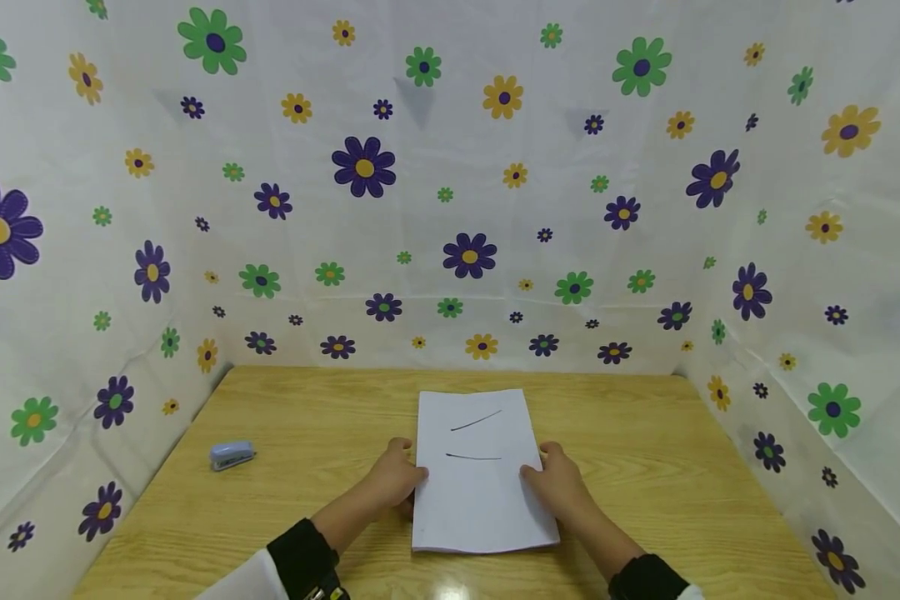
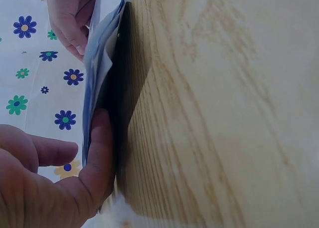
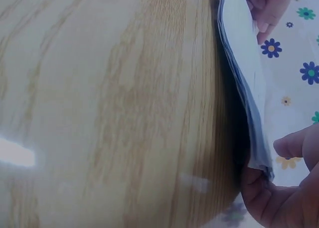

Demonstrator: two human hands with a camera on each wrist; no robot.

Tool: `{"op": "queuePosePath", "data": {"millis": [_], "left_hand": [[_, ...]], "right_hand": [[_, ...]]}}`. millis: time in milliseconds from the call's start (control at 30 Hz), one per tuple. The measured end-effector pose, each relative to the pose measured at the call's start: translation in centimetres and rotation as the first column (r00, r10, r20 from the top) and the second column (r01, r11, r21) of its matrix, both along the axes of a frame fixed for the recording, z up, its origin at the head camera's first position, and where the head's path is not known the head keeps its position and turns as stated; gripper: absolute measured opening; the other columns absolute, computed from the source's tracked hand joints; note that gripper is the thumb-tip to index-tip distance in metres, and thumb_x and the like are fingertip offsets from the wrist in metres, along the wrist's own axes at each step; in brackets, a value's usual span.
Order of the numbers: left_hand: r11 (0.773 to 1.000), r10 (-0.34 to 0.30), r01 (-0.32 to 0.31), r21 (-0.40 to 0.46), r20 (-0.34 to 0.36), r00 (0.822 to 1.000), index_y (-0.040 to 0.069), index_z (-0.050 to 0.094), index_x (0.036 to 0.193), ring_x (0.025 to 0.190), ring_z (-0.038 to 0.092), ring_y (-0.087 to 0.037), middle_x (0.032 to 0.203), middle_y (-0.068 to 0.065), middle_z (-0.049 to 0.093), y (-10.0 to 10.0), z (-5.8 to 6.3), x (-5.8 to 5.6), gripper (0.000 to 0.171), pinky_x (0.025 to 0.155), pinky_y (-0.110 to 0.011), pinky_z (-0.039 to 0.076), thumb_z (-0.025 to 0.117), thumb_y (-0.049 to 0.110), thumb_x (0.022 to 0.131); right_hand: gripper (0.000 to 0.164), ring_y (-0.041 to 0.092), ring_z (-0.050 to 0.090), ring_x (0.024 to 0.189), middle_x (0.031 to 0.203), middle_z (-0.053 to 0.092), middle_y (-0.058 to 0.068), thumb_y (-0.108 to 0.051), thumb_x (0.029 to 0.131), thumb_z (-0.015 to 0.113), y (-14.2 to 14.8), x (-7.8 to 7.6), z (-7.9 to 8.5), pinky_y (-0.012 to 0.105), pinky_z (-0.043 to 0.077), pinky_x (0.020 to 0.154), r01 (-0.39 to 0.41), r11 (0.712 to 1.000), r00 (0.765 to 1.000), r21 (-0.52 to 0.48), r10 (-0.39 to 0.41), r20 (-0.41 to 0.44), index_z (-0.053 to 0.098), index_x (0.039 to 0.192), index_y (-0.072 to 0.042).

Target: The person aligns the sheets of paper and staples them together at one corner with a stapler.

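A stack of white paper sheets [image 1: 486, 510] lies nearly flat in front of me, two dark pen strokes across its upper half. At its left edge my left hand [image 1: 392, 478] holds the stack, thumb over the top sheet. My right hand [image 1: 559, 485] grips the opposite edge in the same way. In the left wrist view, the fingers [image 2: 97, 153] reach under the sheets, whose edges fan slightly apart. The right wrist view likewise has curled fingers [image 3: 259, 193] below the stack's corner, and a shadowed gap separates the sheets from the table.
A small light-blue stapler [image 1: 232, 455] sits on the left part of the wooden table [image 1: 645, 442]. Flower-patterned white cloth [image 1: 450, 125] walls in the table at the back and on both sides.
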State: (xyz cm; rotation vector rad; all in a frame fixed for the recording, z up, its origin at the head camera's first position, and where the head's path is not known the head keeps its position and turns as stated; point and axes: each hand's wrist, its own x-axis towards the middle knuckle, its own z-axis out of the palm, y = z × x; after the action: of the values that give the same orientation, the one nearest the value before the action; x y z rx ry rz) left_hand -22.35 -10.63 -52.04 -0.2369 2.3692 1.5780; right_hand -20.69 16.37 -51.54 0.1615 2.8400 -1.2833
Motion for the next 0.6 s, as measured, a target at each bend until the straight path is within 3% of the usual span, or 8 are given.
{"op": "queuePosePath", "data": {"millis": [133, 267, 433, 500, 600], "left_hand": [[0.999, 0.001, -0.002, 0.051, 0.014, 1.0, -0.006, 0.026, 0.153, 0.083, 0.068, -0.027, 0.123, -0.03, 0.057, -0.1, 0.0, 0.0, 0.069, 0.058, -0.039, 0.06, 0.061, -0.002, 0.094], [0.996, -0.003, 0.001, 0.091, 0.022, 1.0, -0.008, 0.029, 0.151, 0.082, 0.068, -0.028, 0.118, -0.027, 0.061, -0.2, 0.1, 0.0, 0.065, 0.059, -0.038, 0.06, 0.061, 0.001, 0.095], [0.993, -0.001, -0.003, 0.12, 0.035, 0.999, -0.008, 0.033, 0.148, 0.084, 0.068, -0.027, 0.114, -0.023, 0.062, -0.1, 0.3, -0.1, 0.06, 0.061, -0.038, 0.06, 0.06, 0.003, 0.096], [0.993, 0.009, -0.013, 0.121, 0.035, 0.999, -0.009, 0.035, 0.147, 0.085, 0.068, -0.027, 0.114, -0.024, 0.062, -0.1, 0.4, -0.2, 0.059, 0.062, -0.038, 0.06, 0.06, 0.002, 0.095], [0.993, 0.026, -0.03, 0.116, 0.029, 0.999, -0.009, 0.037, 0.146, 0.087, 0.067, -0.027, 0.115, -0.025, 0.062, 0.0, 0.7, -0.4, 0.057, 0.062, -0.036, 0.059, 0.059, 0.002, 0.095]], "right_hand": [[0.057, 0.042, 0.066, 0.115, 0.128, 0.063, 0.032, -0.02, 0.094, 0.07, 0.3, 0.3, 0.6, 0.055, 0.055, 0.091, -0.03, 0.99, 0.999, 0.136, 0.028, 0.02, 0.049, 0.137, 0.011], [0.053, 0.032, 0.069, 0.101, 0.122, 0.067, 0.024, -0.026, 0.095, 0.071, 0.4, 0.6, 1.3, 0.048, 0.057, 0.081, -0.056, 0.952, 0.998, 0.3, 0.044, 0.047, 0.055, 0.134, 0.006], [0.039, 0.023, 0.065, 0.093, 0.112, 0.065, 0.013, -0.028, 0.094, 0.073, 0.1, 1.1, 1.8, 0.044, 0.056, 0.079, -0.128, 0.909, 0.984, 0.396, 0.166, -0.064, 0.065, 0.124, -0.005], [0.031, 0.021, 0.065, 0.095, 0.11, 0.066, 0.006, -0.029, 0.095, 0.072, -0.2, 1.3, 2.0, 0.043, 0.055, 0.082, -0.202, 0.894, 0.952, 0.401, 0.275, -0.134, 0.069, 0.119, -0.009], [0.024, 0.017, 0.064, 0.099, 0.106, 0.066, -0.002, -0.032, 0.098, 0.07, -0.7, 1.7, 2.0, 0.041, 0.055, 0.086, -0.338, 0.837, 0.862, 0.43, 0.459, -0.214, 0.07, 0.113, -0.014]]}}
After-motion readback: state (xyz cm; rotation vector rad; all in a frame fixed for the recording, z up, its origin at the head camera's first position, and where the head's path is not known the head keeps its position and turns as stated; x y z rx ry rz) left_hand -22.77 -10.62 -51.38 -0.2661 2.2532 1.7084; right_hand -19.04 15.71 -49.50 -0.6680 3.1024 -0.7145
